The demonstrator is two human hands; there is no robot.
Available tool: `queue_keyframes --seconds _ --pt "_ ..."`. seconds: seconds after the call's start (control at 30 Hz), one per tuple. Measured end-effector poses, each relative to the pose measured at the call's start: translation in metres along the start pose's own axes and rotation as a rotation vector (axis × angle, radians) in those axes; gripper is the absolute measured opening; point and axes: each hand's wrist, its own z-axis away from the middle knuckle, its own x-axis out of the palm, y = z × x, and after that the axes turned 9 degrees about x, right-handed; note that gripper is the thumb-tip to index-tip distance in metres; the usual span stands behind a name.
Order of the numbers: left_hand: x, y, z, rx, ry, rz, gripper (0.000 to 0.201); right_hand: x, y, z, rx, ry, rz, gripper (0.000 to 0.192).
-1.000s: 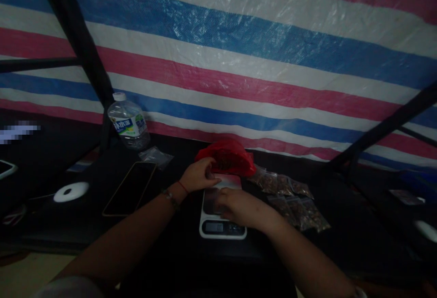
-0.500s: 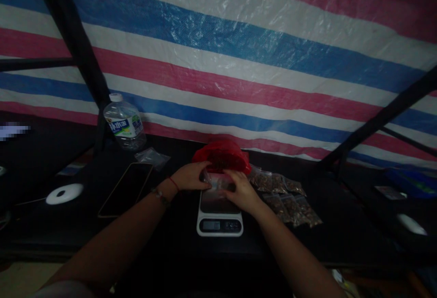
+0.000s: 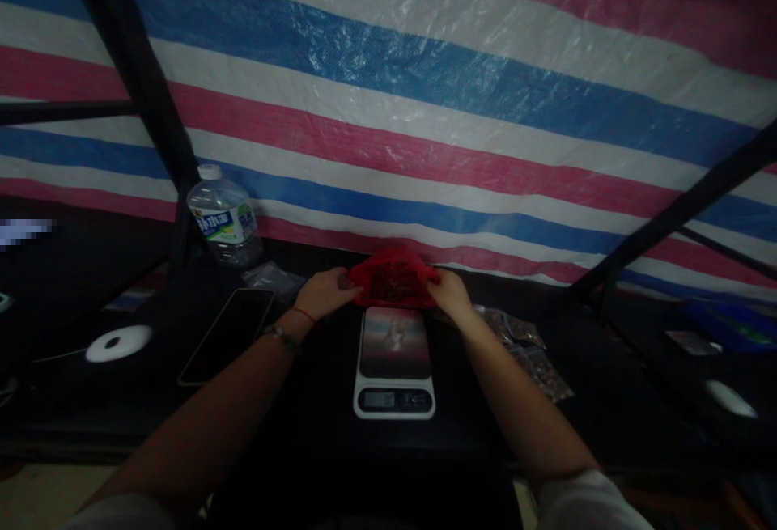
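Observation:
A red plastic bag point(image 3: 392, 259) with dark brown bits inside stands open behind the kitchen scale point(image 3: 394, 360). My left hand point(image 3: 328, 293) is closed on the bag's left rim, with fingers pinched at the edge. At the opposite rim, my right hand point(image 3: 450, 294) grips the red plastic. The scale has a white body, a shiny metal plate and a lit display on its front. A clear, small object on the plate, or a reflection in it, is too faint to make out. Small clear zip bags of brown bits point(image 3: 540, 372) lie to the right, partly behind my right forearm.
A phone point(image 3: 227, 336) lies left of the scale, near some clear plastic bags point(image 3: 273, 277) and a large plastic bottle point(image 3: 223, 218). Further left is a white round device point(image 3: 118, 344) with a cable. A striped tarp point(image 3: 425, 133) hangs behind the black table, between dark metal posts.
Both hands have moved from over the scale plate, where they handled a clear plastic bag, outward and back to the red bag's rims. The red bag's mouth is wider and the plate is uncovered.

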Motion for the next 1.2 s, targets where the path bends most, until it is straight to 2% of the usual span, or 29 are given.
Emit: queue_keyframes --seconds 0.1,0.13,0.27,0.3,0.43,0.53,0.6,0.7,0.77,0.8,0.87,0.9,0.93,0.97,1.0,1.07,1.1,1.13,1.2 --pt "0.001 -0.001 -0.001 0.021 -0.046 -0.012 0.037 -0.005 -0.011 -0.009 -0.075 0.044 -0.045 0.024" --pt "0.000 -0.001 -0.001 0.026 -0.007 -0.002 0.037 -0.007 -0.014 -0.012 -0.099 0.059 -0.080 0.025" --pt "-0.005 0.005 0.000 0.030 0.297 0.108 0.035 -0.012 -0.020 -0.016 -0.129 0.201 -0.181 0.030" --pt "-0.006 0.007 0.001 0.035 0.324 0.133 0.035 -0.012 -0.020 -0.016 -0.127 0.221 -0.167 0.030" --pt "-0.007 0.013 0.004 0.086 0.297 0.132 0.034 -0.009 -0.015 -0.012 -0.122 0.239 -0.124 0.026" --pt "-0.006 0.016 0.005 0.133 0.398 0.103 0.035 -0.003 -0.009 -0.008 -0.124 0.311 -0.158 0.028" --pt "-0.003 0.015 0.005 0.160 0.361 0.076 0.035 0.002 -0.004 -0.005 -0.118 0.326 -0.165 0.030" --pt "0.002 0.013 0.004 0.176 0.107 0.049 0.030 0.006 0.002 -0.002 -0.117 0.189 -0.133 0.028" --pt "0.004 0.012 0.003 0.154 0.000 0.043 0.030 0.002 0.004 0.003 -0.139 0.133 -0.092 0.026" --pt "0.004 0.012 0.003 0.140 -0.011 0.042 0.031 -0.002 0.003 0.007 -0.155 0.185 -0.085 0.030" --pt "0.003 0.012 0.004 0.122 0.014 0.045 0.032 -0.015 -0.003 0.017 -0.198 0.411 -0.113 0.046" --pt "0.003 0.012 0.004 0.121 0.026 0.051 0.032 -0.022 -0.008 0.022 -0.228 0.508 -0.145 0.049" --pt "0.002 0.012 0.004 0.117 0.031 0.057 0.031 -0.029 -0.015 0.028 -0.265 0.541 -0.181 0.044" --pt "0.002 0.012 0.004 0.114 0.034 0.062 0.030 -0.033 -0.023 0.032 -0.316 0.498 -0.210 0.035" --pt "0.002 0.012 0.004 0.115 0.033 0.067 0.029 -0.035 -0.032 0.035 -0.394 0.369 -0.207 0.026" --pt "0.003 0.012 0.004 0.120 0.036 0.078 0.028 -0.029 -0.048 0.034 -0.579 -0.010 -0.142 0.022" --pt "0.003 0.012 0.004 0.127 0.036 0.082 0.028 -0.022 -0.055 0.029 -0.644 -0.144 -0.092 0.023" --pt "0.004 0.012 0.004 0.137 0.035 0.082 0.029 -0.012 -0.060 0.023 -0.683 -0.228 -0.033 0.025" --pt "0.006 0.012 0.004 0.154 0.029 0.063 0.030 0.011 -0.066 0.006 -0.675 -0.259 0.062 0.025"
